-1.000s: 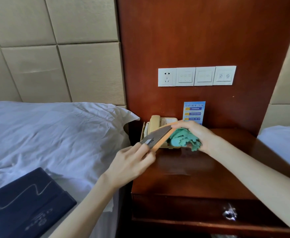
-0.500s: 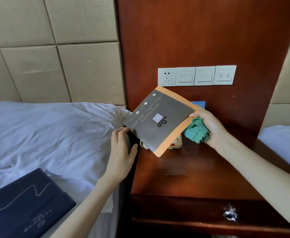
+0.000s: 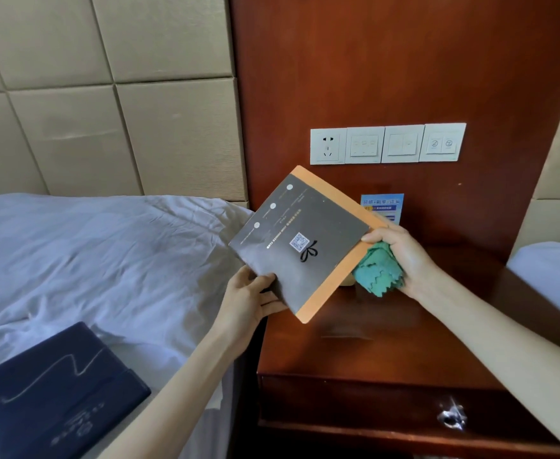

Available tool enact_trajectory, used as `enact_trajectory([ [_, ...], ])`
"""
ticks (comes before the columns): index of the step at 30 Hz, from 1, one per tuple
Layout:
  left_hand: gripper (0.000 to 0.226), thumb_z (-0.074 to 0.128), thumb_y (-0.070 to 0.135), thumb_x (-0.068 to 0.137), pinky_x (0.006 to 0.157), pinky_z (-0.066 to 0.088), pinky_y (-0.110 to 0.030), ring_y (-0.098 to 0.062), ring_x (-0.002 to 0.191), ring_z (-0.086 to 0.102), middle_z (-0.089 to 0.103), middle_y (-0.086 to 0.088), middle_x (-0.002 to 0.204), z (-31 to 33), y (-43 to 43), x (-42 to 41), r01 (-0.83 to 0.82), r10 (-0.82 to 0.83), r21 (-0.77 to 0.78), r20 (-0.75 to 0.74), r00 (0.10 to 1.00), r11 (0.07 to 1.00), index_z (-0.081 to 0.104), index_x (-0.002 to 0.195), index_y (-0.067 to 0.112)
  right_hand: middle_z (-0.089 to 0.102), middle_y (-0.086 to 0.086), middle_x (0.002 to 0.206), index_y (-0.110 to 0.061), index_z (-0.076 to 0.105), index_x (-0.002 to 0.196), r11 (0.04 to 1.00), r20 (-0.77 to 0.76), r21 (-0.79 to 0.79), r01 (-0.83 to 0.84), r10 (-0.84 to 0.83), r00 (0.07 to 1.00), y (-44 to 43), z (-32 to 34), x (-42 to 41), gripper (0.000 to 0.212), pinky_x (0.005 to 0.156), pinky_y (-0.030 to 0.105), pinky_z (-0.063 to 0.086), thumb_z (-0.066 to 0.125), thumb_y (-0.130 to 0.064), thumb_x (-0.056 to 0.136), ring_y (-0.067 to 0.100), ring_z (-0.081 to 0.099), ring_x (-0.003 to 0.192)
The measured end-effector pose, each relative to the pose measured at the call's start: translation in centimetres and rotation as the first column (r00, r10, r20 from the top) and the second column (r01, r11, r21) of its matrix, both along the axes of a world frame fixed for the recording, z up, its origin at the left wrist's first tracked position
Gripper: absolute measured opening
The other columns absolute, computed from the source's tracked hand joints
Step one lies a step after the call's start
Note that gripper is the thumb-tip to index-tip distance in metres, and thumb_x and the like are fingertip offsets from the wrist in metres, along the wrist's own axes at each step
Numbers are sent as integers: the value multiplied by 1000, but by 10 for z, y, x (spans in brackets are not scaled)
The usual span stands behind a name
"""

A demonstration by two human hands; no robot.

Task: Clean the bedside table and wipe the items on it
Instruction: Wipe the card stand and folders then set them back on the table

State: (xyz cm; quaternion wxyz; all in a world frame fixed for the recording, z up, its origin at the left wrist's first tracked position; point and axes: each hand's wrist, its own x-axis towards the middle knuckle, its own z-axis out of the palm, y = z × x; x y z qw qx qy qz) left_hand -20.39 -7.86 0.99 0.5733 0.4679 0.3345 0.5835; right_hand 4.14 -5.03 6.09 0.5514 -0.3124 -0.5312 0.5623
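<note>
The person is holding a grey booklet (image 3: 300, 246) with an orange border in the air above the left part of the bedside table (image 3: 355, 356), its printed face turning toward the camera. It is sitting tilted like a diamond, one corner pointing up toward the switch panel (image 3: 388, 144) and the opposite corner pointing down at the table top; its longer orange edge is running from upper right to lower left. The booklet is covering most of a beige object behind it and part of a blue sign card (image 3: 383, 205) leaning at the wooden wall panel. A dark blue folder (image 3: 50, 389) is lying on the white bed (image 3: 106, 260) to the left. The left hand (image 3: 249, 303) is gripping the booklet's lower left edge, thumb on the face and fingers behind. The right hand (image 3: 401, 256) is pressing its thumb on the right corner while its fingers are curling round a bunched green cloth (image 3: 378, 273).
</note>
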Motion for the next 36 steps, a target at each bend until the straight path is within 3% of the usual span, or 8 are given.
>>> enact_trajectory([
  [3,19,46,-1,93,55,55,-31,-21,61,67,69,-10,85,-1,-3,0,-67,69,42,-45,997,997,56,107,7,76,-5,88,-45,74,79,999,89,12,39,-39,995,1,0,1,51,58,26,56,52,1,81,16,73,80],
  [10,25,46,-1,94,61,59,-40,-38,84,69,70,-16,103,8,-7,-5,-141,158,176,-84,984,974,50,115,12,71,8,107,-27,68,104,982,399,0,191,-175,900,5,-9,17,28,80,34,53,69,-9,82,21,70,92],
  [16,24,46,-2,95,56,56,-31,-33,81,71,70,-13,100,9,-9,-2,-125,155,224,-119,981,967,51,110,16,60,1,115,-26,59,118,662,373,366,654,-748,549,8,-1,13,39,64,25,53,61,-6,85,18,64,90],
  [19,24,46,-1,95,58,57,-34,-26,82,70,72,-4,95,7,-10,3,-71,119,262,-169,978,962,50,110,17,56,4,111,-19,62,121,658,417,578,482,-746,519,-5,9,-17,43,70,9,41,59,0,83,18,57,94],
  [22,23,46,-1,95,56,57,-32,-21,81,70,71,0,91,4,-14,9,8,61,309,-216,975,951,48,111,16,53,1,104,-16,63,121,666,504,733,140,-670,545,-29,7,-60,43,85,21,42,62,0,81,19,56,96],
  [27,37,43,-2,95,55,55,-28,-17,78,70,70,-1,88,8,-20,12,84,18,369,-264,964,926,48,121,23,54,4,100,-13,63,120,474,512,854,-213,-697,503,-44,4,-98,41,68,37,55,57,-3,82,17,57,89],
  [31,22,45,0,96,59,58,-39,-26,85,68,68,-11,97,10,-21,9,79,12,356,-247,969,931,47,112,14,52,2,100,-14,65,118,501,408,864,60,-764,499,-13,20,-80,41,78,34,48,57,-1,80,17,54,91],
  [36,23,45,5,95,63,56,-48,-28,88,67,69,-7,100,16,-26,12,144,-18,409,-296,955,901,46,114,16,61,8,113,-16,67,110,712,466,486,506,-702,539,18,21,-35,37,90,25,41,55,4,82,22,56,107],
])
